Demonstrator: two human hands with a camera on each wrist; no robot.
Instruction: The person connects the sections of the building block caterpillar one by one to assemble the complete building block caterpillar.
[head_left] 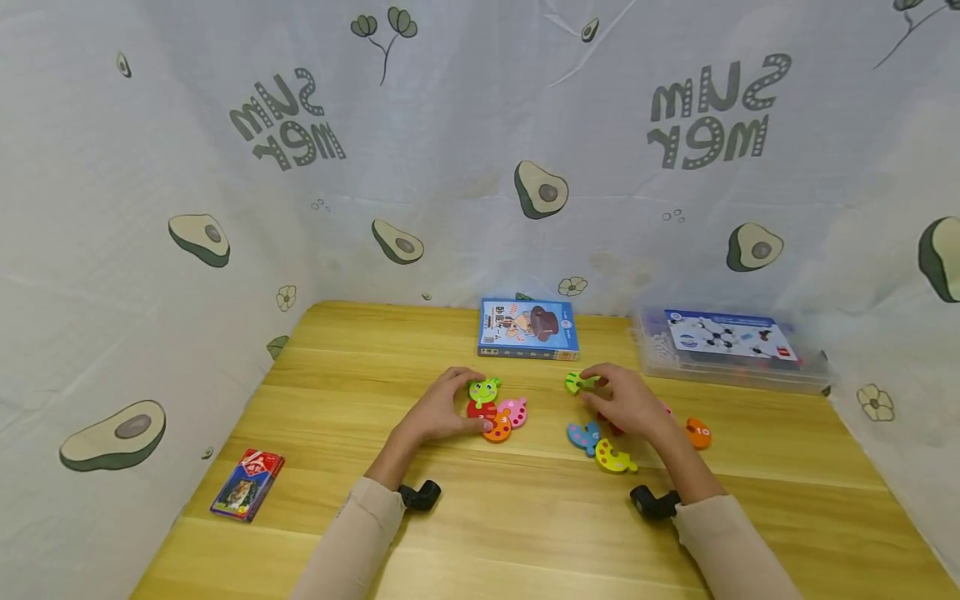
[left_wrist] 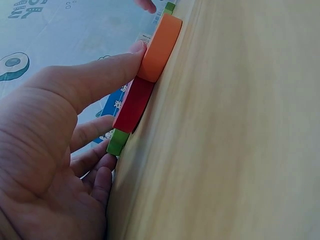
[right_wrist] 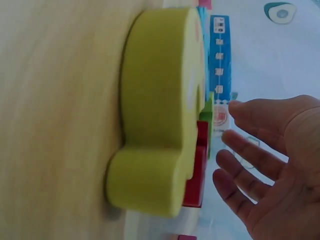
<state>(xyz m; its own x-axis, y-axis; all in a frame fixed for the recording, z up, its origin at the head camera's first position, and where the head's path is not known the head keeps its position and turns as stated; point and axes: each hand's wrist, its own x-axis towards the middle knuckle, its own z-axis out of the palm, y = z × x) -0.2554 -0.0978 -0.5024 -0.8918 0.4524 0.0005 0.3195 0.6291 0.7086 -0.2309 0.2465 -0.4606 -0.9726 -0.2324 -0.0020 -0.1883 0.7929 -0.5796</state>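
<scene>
On the bench (head_left: pixel 525 525), the striped green piece (head_left: pixel 572 383) was overhung by the nearer, parted right grip (head_left: pixel 628 403), right of the cluster (head_left: pixel 501 427) clamped by the left grip (head_left: pixel 441 408).

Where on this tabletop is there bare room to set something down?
Bare table shows between the two sleeves, between the small box and the left hand, and left of the blue box at the back. Crowded: around the right hand, where the green piece, blue piece, yellow piece and orange 10 piece sit close by.
</scene>
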